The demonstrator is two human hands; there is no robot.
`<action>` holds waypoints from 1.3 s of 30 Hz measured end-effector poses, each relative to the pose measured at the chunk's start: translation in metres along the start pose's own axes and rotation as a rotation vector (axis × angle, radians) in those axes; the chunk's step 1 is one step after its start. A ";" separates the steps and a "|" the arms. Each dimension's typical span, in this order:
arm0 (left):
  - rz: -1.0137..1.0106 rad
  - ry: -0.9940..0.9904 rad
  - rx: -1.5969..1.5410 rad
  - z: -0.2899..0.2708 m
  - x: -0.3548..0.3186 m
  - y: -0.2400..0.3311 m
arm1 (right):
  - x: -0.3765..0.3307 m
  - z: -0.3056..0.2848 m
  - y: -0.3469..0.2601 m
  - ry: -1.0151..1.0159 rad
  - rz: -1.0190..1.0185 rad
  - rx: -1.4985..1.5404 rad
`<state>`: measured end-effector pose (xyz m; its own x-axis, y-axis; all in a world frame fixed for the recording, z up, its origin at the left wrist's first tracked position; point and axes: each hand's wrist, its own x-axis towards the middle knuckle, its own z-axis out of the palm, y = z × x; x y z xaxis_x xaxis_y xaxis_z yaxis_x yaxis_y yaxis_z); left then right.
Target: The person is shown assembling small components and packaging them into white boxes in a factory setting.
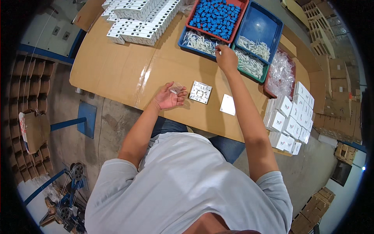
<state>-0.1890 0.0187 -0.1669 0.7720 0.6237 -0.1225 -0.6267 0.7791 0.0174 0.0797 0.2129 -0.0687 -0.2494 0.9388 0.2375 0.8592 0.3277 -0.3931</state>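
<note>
Two hands at work over the cardboard-covered counter [117,66]. Your left hand [168,97] lies palm up near the counter's front edge, fingers [180,94] loosely curled around a small clear plastic bag [176,88] resting on the fingertips. Just right of that hand, apart from it, a square white plate with its moulded back up [200,92] lies flat on the counter; further right sits a plain white square plate [228,104], also untouched. Your right hand [226,58] is stretched well forward, fingers pinched narrow at the edge of the blue tray [185,42] of small white packets [200,41]; whether they have actually gripped a packet, you cannot tell from here. Behind it: a red tray [239,17] full of blue parts [216,15], another blue tray [259,25] beside it. Far right, white boxes [290,119] are stacked in rows at the counter's edge. More white boxes [136,17] sit at back left.
</note>
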 end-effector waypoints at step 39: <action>0.069 -0.107 0.212 0.088 0.043 -0.054 | -0.103 -0.116 -0.084 -0.439 -0.253 0.570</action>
<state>-0.1123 0.0092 -0.0863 0.7422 0.6702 -0.0080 -0.6507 0.7233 0.2311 0.0854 0.0762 0.0430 -0.6651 0.7448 0.0536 0.4178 0.4307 -0.8000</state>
